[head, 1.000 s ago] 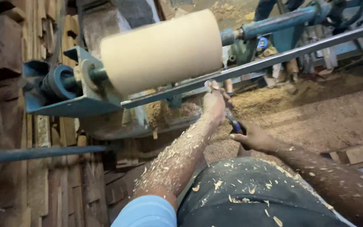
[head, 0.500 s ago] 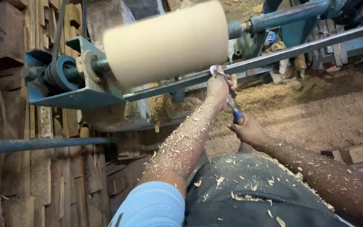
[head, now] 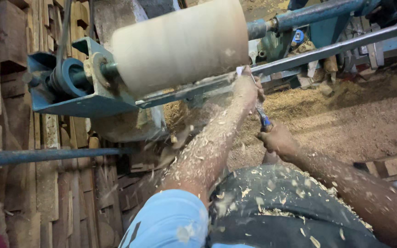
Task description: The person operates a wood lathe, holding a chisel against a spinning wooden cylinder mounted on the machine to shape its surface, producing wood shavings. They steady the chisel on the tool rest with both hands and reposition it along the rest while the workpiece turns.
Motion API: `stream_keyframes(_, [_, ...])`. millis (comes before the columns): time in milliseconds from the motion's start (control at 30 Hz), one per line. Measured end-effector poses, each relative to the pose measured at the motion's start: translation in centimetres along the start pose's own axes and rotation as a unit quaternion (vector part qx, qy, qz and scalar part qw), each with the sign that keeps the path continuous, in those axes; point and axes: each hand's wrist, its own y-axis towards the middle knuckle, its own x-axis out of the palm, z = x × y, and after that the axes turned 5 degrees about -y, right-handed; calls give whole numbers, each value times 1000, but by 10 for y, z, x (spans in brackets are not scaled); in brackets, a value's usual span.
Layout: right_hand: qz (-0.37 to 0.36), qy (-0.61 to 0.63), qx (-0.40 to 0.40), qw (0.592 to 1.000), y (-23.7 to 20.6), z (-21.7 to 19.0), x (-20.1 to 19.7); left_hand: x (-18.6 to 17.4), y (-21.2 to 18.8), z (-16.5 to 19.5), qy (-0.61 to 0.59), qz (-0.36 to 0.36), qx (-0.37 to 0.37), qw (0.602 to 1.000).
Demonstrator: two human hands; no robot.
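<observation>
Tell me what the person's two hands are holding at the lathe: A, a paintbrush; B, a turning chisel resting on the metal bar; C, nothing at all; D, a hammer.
B: the left hand steadies the chisel on the tool rest bar against the pale wooden cylinder, and the right hand grips its blue-banded handle.

No packages, labels, signs or screens show anywhere, as far as the blurred background lets me tell.
</observation>
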Motion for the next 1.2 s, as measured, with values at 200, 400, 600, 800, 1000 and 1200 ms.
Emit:
stream_keyframes(200, [9, -55, 30, 998, 1, -4, -5, 4, 19, -14, 73, 56, 80, 993])
stream_keyframes(400, [1, 25, 13, 1000, -11, -4, -12, 8, 11, -12, -5, 41, -37, 998])
stream_keyframes(600, [13, 29, -7, 999, -3, 0, -19, 17, 20, -22, 8, 57, -16, 998])
stream_keyframes(800, [3, 64, -24, 998, 7, 15, -23, 15, 30, -36, -30, 18, 12, 999])
stream_keyframes(1000, [2, 71, -20, 997, 3, 11, -23, 18, 17, -26, -26, 14, -1, 1000])
stream_keyframes(1200, [14, 31, -23, 999, -2, 1, -22, 18, 14, -19, -1, 21, -1, 1000])
